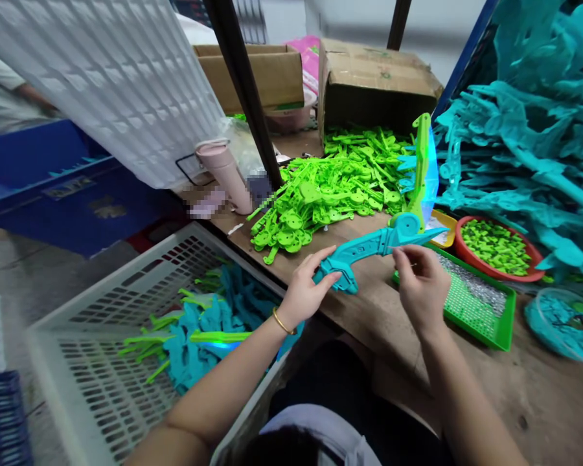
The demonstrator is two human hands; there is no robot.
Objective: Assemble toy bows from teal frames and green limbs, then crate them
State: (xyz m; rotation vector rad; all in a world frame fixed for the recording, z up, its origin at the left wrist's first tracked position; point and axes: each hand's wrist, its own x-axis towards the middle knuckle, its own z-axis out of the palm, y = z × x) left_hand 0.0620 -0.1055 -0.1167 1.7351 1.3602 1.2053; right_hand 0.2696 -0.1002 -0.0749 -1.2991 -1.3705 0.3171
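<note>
My left hand (305, 288) is closed round the grip-like end of a turquoise plastic part (366, 247), held above the front of the table. From the part's round joint rises a lime-green arm (422, 165) with a glossy blue, fin-like piece along it; the two look joined there. My right hand (422, 285) is at the part's underside, thumb and fingers pinched together. Whatever tiny thing it may hold is too small to make out. Just right of this hand lies a green tray (502, 323) of small metallic pieces.
Loose lime-green arms (330, 188) are heaped before a cardboard box (383, 65). A red bowl (537, 272) of small green pieces and a clear tub (529, 317) stand right. Turquoise parts (525, 142) pile high behind. A pale crate (72, 349) with assembled pieces sits left, below a pink tumbler (226, 175).
</note>
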